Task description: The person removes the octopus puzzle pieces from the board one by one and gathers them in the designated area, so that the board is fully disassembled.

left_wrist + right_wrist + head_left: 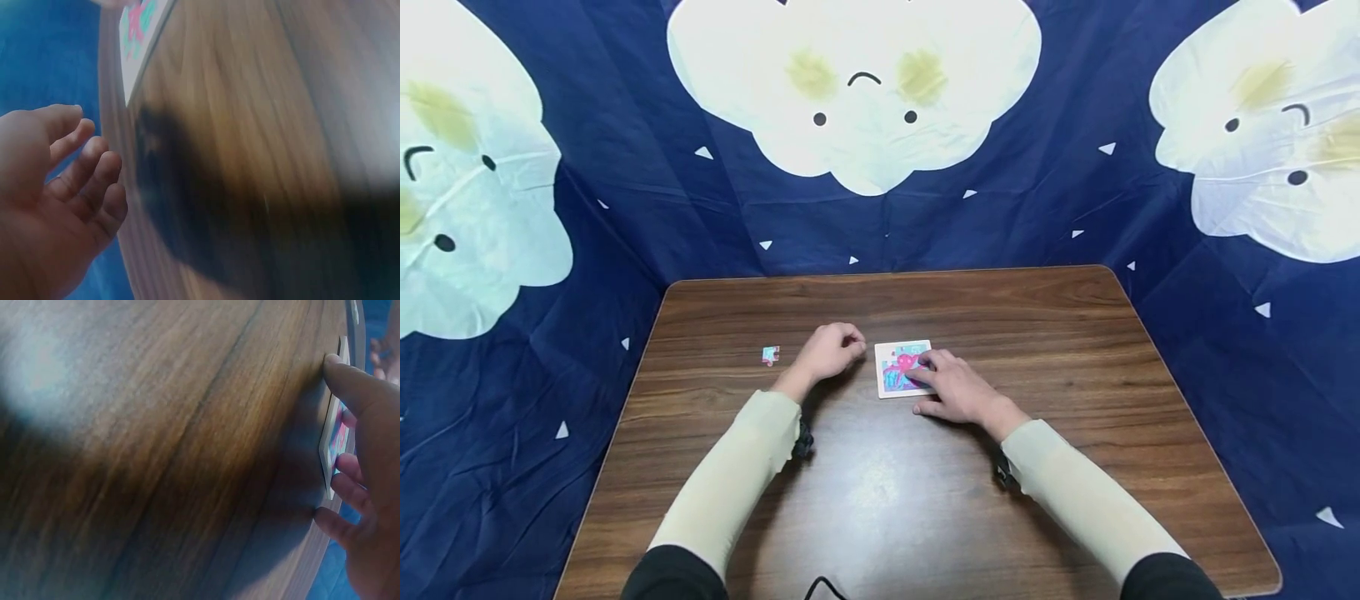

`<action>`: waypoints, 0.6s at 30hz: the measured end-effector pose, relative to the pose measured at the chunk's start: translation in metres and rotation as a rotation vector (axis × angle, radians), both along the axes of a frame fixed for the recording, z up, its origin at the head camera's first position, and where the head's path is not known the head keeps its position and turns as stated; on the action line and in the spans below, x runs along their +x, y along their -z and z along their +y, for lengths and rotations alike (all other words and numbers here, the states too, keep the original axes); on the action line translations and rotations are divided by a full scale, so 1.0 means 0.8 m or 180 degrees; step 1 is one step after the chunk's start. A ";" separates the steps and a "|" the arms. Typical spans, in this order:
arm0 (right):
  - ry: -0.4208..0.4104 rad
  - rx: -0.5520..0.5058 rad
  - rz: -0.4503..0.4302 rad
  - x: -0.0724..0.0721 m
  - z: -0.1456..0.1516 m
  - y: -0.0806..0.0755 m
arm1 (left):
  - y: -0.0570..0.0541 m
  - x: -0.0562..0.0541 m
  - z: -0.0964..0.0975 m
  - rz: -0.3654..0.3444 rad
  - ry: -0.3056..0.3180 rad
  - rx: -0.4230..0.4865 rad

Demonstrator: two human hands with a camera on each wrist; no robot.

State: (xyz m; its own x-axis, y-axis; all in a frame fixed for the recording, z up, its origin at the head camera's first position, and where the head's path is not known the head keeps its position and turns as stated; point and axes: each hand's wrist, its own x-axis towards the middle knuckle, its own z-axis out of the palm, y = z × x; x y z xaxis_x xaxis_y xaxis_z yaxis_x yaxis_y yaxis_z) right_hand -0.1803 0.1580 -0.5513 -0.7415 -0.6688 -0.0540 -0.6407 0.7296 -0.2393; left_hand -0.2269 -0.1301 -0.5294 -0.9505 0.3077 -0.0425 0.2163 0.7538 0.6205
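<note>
A small jigsaw puzzle [895, 379] in a white frame lies near the middle of the table, showing a pink figure on blue and purple. White backing shows in its upper left part. My right hand [958, 390] reaches over its right side, fingertips on the picture and thumb by the near edge. In the right wrist view the fingers of this hand [365, 469] are spread across the puzzle's edge [326, 450]. Just left of the frame, my left hand [830, 350] hovers with loosely bent fingers; nothing shows in it in the left wrist view. A loose puzzle piece [771, 356] lies farther left.
The brown wooden table [1037, 333] has rounded corners. Dark blue cloth [625, 150] with white clouds hangs behind it and at both sides. A black cable [824, 583] shows at the near edge.
</note>
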 end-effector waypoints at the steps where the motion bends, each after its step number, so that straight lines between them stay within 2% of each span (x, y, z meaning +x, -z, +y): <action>1: 0.0020 -0.0004 0.0000 0.000 0.001 0.001 | 0.001 -0.001 0.009 -0.0021 0.0036 -0.0028; 4: 0.0061 -0.0061 -0.0007 0.000 0.002 0.001 | 0.004 -0.003 0.034 -0.0060 0.0086 -0.0141; 8: 0.0069 -0.0076 -0.0012 0.000 0.002 0.000 | 0.006 -0.008 0.057 -0.0150 0.0027 -0.0249; 12: 0.0065 -0.0092 -0.0003 0.000 0.002 -0.001 | 0.005 -0.013 0.072 -0.0244 -0.0070 -0.0340; 18: 0.0088 -0.0099 0.0001 -0.001 0.005 -0.002 | -0.005 -0.018 0.085 -0.0417 -0.0078 -0.0432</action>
State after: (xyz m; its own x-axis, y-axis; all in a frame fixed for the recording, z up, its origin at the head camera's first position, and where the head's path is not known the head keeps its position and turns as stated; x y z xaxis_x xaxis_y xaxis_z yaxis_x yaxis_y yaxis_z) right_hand -0.1807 0.1618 -0.5494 -0.7596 -0.6495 -0.0333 -0.6205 0.7391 -0.2620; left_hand -0.2410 -0.0622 -0.5258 -0.9413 0.2676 -0.2058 0.1210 0.8365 0.5345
